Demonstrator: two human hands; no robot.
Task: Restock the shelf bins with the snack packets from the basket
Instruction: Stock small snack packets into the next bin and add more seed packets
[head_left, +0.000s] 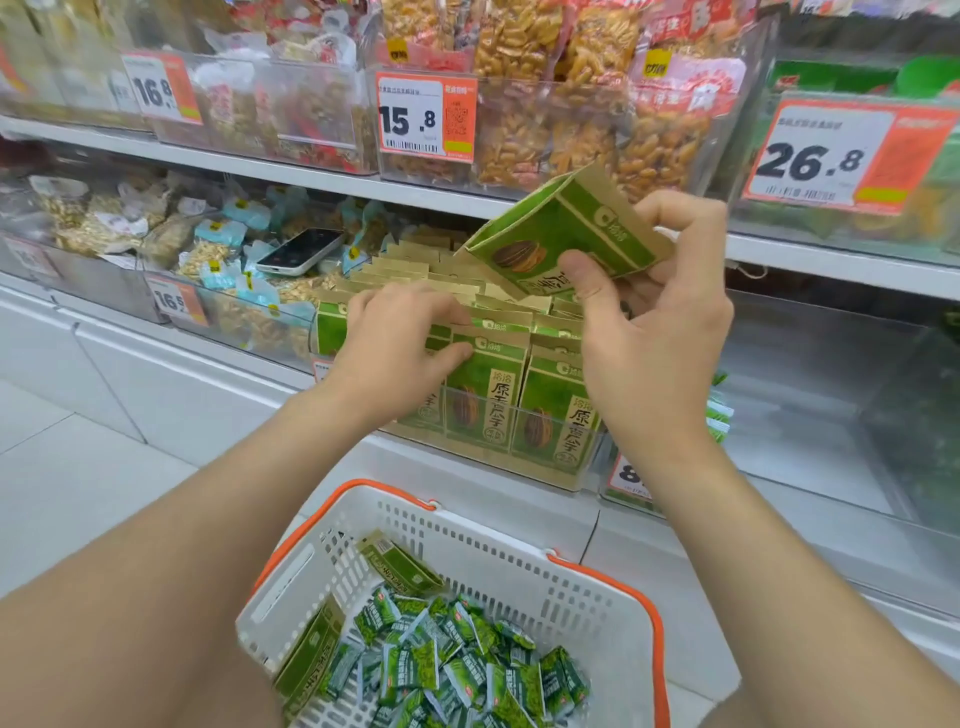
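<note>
My right hand (660, 332) grips a green and tan sunflower seed packet (561, 228), tilted above the clear shelf bin (498, 441). That bin holds several upright packets of the same kind (488, 384). My left hand (400, 343) reaches into the bin, its fingers curled round the tops of the front packets. Below, a white basket with orange handles (519, 566) holds two more green packets (397, 566) and several small green wrapped snacks (457, 654).
A phone (301, 252) lies on nut packets in the bin to the left. The upper shelf carries bins of fried snacks behind price tags (426, 117). A bin further right (831, 395) looks largely bare. White tiled floor lies at the left.
</note>
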